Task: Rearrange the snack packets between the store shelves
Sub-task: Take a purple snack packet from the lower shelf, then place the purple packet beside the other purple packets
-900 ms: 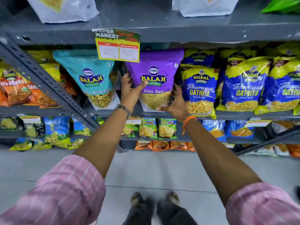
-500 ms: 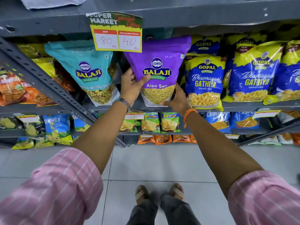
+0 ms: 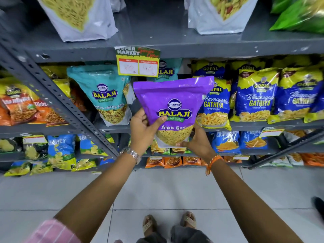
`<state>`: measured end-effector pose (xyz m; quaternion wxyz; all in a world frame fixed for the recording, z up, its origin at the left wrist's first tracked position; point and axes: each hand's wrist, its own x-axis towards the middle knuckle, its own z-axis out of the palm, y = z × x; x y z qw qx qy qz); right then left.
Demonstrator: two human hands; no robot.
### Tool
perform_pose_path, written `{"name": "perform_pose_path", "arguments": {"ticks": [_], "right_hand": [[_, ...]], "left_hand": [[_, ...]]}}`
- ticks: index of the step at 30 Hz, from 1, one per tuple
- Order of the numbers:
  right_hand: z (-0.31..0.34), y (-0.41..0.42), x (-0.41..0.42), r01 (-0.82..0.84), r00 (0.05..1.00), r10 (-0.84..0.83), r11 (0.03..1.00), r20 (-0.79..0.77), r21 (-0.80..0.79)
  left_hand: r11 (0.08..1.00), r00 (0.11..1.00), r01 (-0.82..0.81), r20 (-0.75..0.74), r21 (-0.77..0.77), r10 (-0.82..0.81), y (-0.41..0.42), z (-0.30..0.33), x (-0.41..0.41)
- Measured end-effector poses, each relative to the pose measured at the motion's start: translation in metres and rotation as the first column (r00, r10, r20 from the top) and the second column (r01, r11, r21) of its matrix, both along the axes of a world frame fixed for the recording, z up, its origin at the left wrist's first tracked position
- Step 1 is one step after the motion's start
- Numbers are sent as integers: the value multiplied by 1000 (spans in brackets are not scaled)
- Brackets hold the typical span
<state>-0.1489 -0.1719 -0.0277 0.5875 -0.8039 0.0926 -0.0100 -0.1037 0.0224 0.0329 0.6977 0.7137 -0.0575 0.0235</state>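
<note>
A purple Balaji Aloo Sev packet is held out in front of the middle shelf, clear of the row. My left hand grips its left side with the thumb across the front. My right hand cups its bottom right corner from below. A teal Balaji mix packet stands on the shelf to the left. Blue and yellow Gopal Gathiya packets stand to the right. Another teal packet shows behind the gap, partly hidden by the price tag.
A yellow price tag hangs from the upper shelf edge. White packets and a green one sit above. A slanted grey upright crosses at left. Small packets fill lower shelves. My sandalled feet stand on pale floor tiles.
The purple packet has come off the shelf, drawn toward me and lower, with both hands still on it. The camera has tilted up, showing more of the top shelf.
</note>
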Motion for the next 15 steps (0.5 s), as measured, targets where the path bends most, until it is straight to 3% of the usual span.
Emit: {"name": "perform_pose_path", "arguments": {"ticks": [9, 15], "right_hand": [[127, 0, -35, -52, 990, 54, 998, 134, -21], [225, 9, -23, -99, 939, 91, 995, 331, 9]], "left_hand": [[998, 958, -23, 284, -55, 37, 15, 126, -37], [991, 888, -15, 455, -130, 73, 25, 228, -18]]}}
